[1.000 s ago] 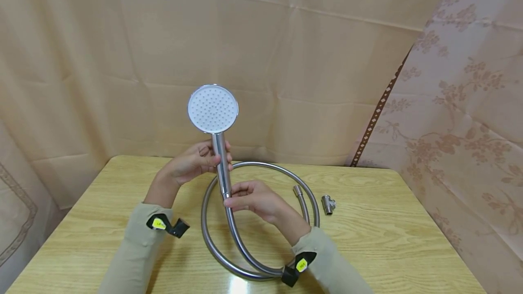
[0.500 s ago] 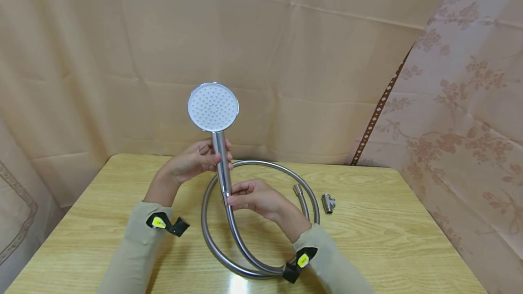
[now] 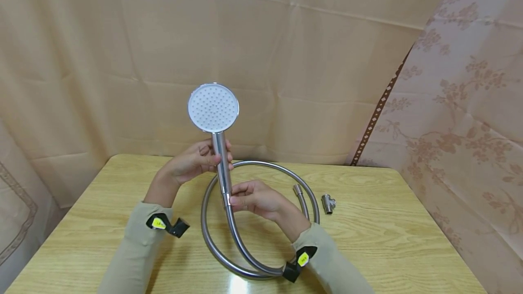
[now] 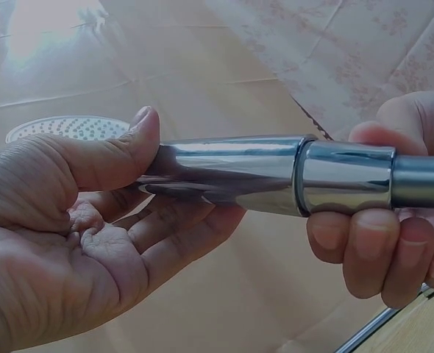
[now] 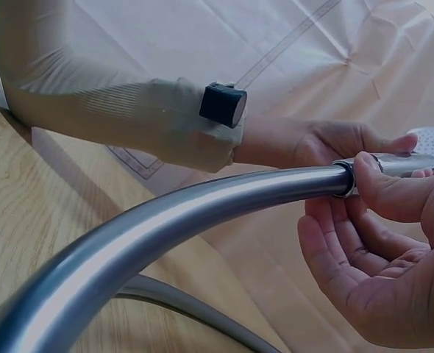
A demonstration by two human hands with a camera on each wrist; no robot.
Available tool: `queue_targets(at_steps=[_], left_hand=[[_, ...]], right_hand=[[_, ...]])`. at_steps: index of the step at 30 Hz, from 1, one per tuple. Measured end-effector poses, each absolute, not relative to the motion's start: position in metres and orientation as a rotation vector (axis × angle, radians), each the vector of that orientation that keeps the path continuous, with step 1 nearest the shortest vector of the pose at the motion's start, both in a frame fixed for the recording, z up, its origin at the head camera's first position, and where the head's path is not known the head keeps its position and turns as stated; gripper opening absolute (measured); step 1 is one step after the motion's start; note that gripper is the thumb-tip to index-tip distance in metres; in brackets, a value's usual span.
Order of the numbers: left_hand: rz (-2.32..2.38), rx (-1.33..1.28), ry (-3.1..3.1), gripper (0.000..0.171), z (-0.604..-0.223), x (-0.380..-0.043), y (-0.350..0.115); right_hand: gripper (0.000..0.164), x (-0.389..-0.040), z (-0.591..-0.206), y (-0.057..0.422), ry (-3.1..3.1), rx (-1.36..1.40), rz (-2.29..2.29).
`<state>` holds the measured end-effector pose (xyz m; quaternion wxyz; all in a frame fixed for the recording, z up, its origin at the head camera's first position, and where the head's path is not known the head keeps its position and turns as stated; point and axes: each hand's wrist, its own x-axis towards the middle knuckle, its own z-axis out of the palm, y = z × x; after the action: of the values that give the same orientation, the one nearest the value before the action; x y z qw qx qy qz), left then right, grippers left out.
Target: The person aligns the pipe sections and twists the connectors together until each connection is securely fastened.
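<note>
Up in the air over the table, the chrome hand shower with its round, white, nozzle-dotted face stands nearly upright, its top leaning a touch to the left! The left hand has it by the handle, thumb across the front and fingers bent behind. Just below, the right hand pinches the shiny chrome collar, thumb on one side and fingertips on the other, and the left-wrist view shows that collar meeting the handle's lower end, a dark line between them.

From the collar, the silvery-grey flexible metal hose curves down and sweeps round in a broad loop on the pale yellow wood-grain table. Its free end, capped with a metal sleeve, lies inside the loop. Just outside, to the right, sits a small silver T-shaped metal fitting, untouched. Behind it all hangs a creased beige cloth, with a pinkish floral-patterned cloth at the right.
</note>
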<state>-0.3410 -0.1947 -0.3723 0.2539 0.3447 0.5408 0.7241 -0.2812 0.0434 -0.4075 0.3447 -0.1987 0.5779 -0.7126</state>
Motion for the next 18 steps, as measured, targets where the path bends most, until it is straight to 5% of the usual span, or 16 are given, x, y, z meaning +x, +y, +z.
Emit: queue_targets(at_steps=[18], left_hand=[[1.993,0.949,1.473,0.022,-0.371,-0.337,-0.193]], right_hand=[[0.028,-0.270,-0.396,0.043,1.799,-0.466,-1.813]])
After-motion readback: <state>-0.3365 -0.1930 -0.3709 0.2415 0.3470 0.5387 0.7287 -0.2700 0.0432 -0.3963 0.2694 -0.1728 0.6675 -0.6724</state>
